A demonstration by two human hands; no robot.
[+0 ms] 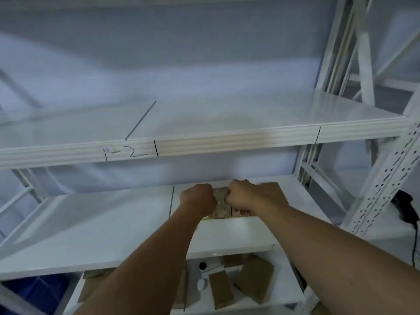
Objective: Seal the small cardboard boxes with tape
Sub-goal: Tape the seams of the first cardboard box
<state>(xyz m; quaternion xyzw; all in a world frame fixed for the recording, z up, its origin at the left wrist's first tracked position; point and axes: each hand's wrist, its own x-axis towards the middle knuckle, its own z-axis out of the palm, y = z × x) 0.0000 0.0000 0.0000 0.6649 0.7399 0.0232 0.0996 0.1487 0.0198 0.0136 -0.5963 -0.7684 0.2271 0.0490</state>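
A small brown cardboard box (221,202) sits on the middle shelf (91,223) of a white metal rack. My left hand (198,198) grips its left side with curled fingers. My right hand (243,194) grips its right side, knuckles up. Most of the box is hidden between the two hands; only its top and front face show. A bit of yellow-green tape (205,218) peeks out below my left wrist. No tape roll is clearly visible.
Several more brown cardboard boxes (254,280) and small white and black round items (202,284) lie on the lower shelf. The upper shelf (204,114) carries pen marks on its front beam. A perforated upright (386,185) and a black cable device (406,208) stand at right.
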